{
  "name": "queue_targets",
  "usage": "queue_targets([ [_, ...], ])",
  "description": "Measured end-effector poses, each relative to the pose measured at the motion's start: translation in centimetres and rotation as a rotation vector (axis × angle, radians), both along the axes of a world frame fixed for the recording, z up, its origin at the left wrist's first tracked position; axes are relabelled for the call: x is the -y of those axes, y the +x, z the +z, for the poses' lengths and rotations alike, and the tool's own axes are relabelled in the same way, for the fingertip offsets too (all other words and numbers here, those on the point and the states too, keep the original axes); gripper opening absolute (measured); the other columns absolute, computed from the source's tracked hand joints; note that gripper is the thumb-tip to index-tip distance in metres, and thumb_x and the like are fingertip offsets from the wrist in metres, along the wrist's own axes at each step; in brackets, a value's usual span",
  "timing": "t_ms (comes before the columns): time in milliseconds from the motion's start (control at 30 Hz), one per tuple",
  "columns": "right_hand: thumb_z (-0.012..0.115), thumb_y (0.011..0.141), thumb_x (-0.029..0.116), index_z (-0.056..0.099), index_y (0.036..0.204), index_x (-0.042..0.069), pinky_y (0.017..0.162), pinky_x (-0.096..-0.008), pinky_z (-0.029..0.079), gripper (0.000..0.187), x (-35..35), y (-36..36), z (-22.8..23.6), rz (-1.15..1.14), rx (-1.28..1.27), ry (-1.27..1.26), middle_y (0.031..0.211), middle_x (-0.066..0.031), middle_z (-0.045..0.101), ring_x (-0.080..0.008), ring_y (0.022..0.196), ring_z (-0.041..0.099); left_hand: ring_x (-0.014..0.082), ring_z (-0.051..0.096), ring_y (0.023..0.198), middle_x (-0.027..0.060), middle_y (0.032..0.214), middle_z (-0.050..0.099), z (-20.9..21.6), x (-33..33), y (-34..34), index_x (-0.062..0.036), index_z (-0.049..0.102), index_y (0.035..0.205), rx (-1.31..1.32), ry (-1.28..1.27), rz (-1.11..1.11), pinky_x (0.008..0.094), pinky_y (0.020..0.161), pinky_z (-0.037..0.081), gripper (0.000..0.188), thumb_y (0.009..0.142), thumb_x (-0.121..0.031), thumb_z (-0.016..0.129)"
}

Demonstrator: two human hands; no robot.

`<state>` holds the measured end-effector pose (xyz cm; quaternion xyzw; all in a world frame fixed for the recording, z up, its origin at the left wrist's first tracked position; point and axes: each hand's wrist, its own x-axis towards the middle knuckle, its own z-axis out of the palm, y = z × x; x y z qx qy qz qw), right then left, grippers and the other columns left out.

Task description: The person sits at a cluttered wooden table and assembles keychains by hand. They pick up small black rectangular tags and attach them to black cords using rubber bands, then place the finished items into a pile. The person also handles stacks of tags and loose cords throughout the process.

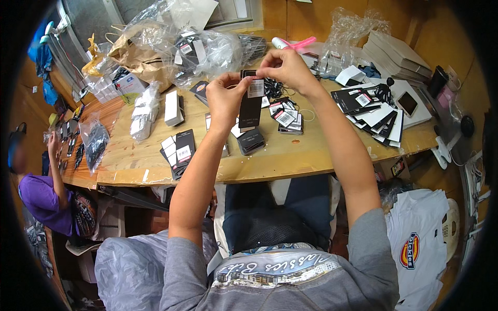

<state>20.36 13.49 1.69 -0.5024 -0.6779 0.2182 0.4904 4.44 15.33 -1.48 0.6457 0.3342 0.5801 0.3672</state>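
My left hand [224,98] pinches a long black hang tag [250,110] near its top and holds it upright above the table. A white barcode label sits on the tag's upper part. Beside the tag's top edge, the fingers of my right hand [288,70] are pinched together; what is between them is too small to make out. Below the raised tag lies a stack of black tags [251,142]. To its right are barcoded tags [285,118] with dark cords [277,89] behind them. Another fanned stack of tags [179,154] lies left of my left forearm.
Clear plastic bags [218,52] and a brown paper bag [142,54] crowd the back. At right, fanned tags [381,116] and a phone [406,103] lie near piled cardboard sheets [397,54]. A person in purple [46,202] sits at the left. Wooden table [306,155] edge faces me.
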Motion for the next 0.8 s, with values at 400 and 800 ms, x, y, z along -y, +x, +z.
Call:
queue_targets([
  [400,0.065,0.059,0.014,0.06,0.072,0.002,0.061,-0.0322,0.044,0.018,-2.2,6.6,-8.3,-0.434,0.535,-0.421,0.074,-0.013,0.06,-0.0232,0.064,0.058,0.0077,0.052,0.06,0.0061,0.071,0.058,1.0,0.4,-2.2,0.0038,0.056,0.079,0.076,-0.25,-0.254,0.0199,0.054,0.042,0.012,0.071,-0.004,0.059],
  [800,0.056,0.069,0.002,0.057,0.08,-0.001,0.068,-0.0228,0.043,0.012,2.4,2.3,2.2,0.09,0.17,0.084,0.073,-0.0028,0.057,-0.0105,0.071,0.054,0.009,0.053,0.072,0.006,0.082,0.058,2.9,0.0,0.7,0.0021,0.057,0.086,-0.108,-0.25,-0.513,0.0207,0.068,0.043,0.017,0.073,-0.008,0.058],
])
